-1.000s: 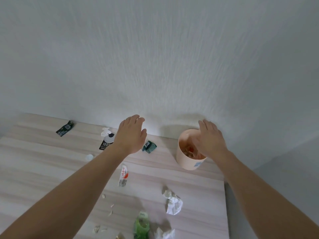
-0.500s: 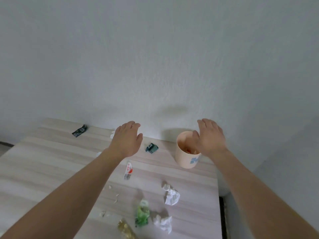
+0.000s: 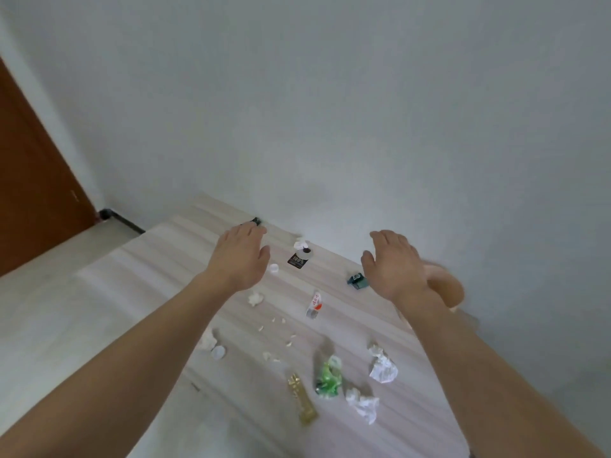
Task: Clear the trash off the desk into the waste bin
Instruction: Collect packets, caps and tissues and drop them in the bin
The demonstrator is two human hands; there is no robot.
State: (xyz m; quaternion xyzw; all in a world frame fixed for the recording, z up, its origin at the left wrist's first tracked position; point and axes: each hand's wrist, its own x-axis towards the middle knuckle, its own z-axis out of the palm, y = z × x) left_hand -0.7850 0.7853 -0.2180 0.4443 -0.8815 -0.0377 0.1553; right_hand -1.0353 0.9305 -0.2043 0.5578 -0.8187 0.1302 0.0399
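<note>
Trash lies scattered on the pale wooden desk [image 3: 139,292]. My left hand [image 3: 239,256] hovers palm down over the far part of the desk, fingers relaxed, holding nothing. My right hand [image 3: 395,266] hovers the same way, partly covering the peach waste bin [image 3: 449,287] at the desk's right edge. Between the hands lie a black wrapper [image 3: 299,259], a dark green wrapper [image 3: 357,280] and a white-and-red sachet [image 3: 314,304]. Nearer me are a green wrapper [image 3: 327,378], a gold wrapper [image 3: 302,399] and two crumpled white papers [image 3: 383,365] [image 3: 363,404].
A white wall rises right behind the desk. A brown door [image 3: 29,180] stands at the far left. Small white scraps [image 3: 256,297] and crumbs dot the desk's middle. Another dark wrapper [image 3: 254,221] peeks out beyond my left fingertips.
The view has swung to the left and pulled back, showing more desk and the door. Both hands stay spread and empty; the right hand now covers more of the bin.
</note>
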